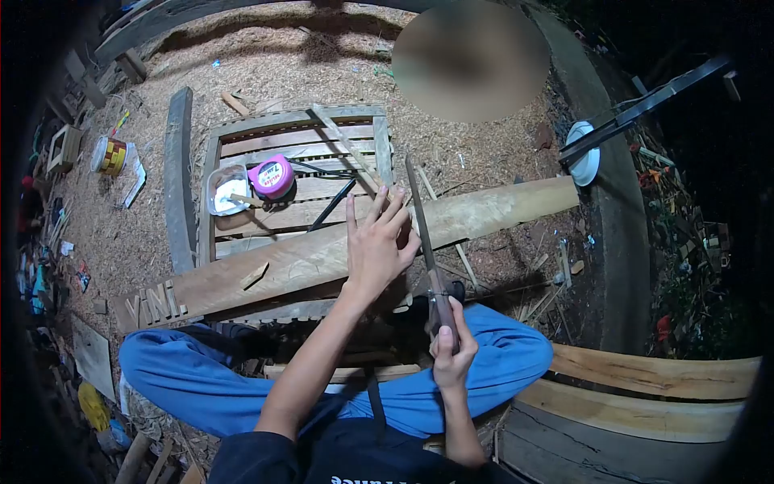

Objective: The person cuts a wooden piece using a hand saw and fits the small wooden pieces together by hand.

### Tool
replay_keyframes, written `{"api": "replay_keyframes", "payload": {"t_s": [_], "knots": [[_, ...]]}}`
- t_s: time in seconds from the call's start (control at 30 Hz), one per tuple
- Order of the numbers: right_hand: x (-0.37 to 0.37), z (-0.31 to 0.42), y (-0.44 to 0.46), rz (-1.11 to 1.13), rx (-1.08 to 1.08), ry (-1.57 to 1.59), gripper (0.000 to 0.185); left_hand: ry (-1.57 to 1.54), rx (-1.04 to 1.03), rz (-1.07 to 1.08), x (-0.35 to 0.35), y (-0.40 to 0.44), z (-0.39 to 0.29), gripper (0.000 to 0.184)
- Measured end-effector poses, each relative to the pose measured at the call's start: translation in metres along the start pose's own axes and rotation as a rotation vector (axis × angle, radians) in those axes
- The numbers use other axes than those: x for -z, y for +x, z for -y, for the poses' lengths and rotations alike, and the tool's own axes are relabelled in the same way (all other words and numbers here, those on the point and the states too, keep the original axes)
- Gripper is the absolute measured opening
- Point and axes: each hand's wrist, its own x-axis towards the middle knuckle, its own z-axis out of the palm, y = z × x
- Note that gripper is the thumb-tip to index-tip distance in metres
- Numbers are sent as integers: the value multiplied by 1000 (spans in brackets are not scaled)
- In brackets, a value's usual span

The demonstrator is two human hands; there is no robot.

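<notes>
My right hand [455, 355] is wrapped round the dark handle of a long, narrow saw [426, 234]. The blade points away from me and crosses a wide wooden plank [492, 214]. Just left of the blade, my left hand [379, 242] rests on the plank with its fingers stretched out and spread. Its fingertips touch the near end of a thin wooden strip [347, 145], which slants away to the upper left. Whether anything lies under the left palm is hidden.
Under the plank stands a slatted wooden frame [211, 173], bearing a pink tape measure [272, 177] and a white tub [228, 190]. Small wood pieces [155, 302] lie on the plank's left end. A white round lid [584, 153] is by the right end. Boards [645, 375] lie lower right.
</notes>
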Motion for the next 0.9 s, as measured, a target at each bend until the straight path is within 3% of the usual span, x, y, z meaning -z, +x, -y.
{"api": "replay_keyframes", "payload": {"t_s": [0.1, 0.5, 0.53, 0.57, 0.63, 0.8, 0.83, 0.9], "knots": [[-4, -1, 9, -37, 75, -23, 52, -20, -16, 23, -4, -2, 1, 25], [-26, 7, 14, -74, 9, 28, 52, 3, -19, 20, -6, -4, -6, 16], [-33, -5, 20, -91, 148, 8, 52, 4, -18, 13, -6, -4, -6, 16], [-33, -4, 18, -92, 150, 12, 52, 4, -17, 0, -6, -2, -6, 16], [-25, 6, 6, -76, 0, 38, 51, 15, -14, 8, -5, -2, -6, 16], [-27, 2, 17, -82, 83, 2, 50, 0, -8, -6, -8, -2, -6, 15], [-28, 10, 24, -54, -48, 32, 50, -4, -7, 0, -8, -2, -7, 15], [-26, 12, 22, -52, -49, 33, 50, 37, -24, -7, -5, -1, -7, 15]]}}
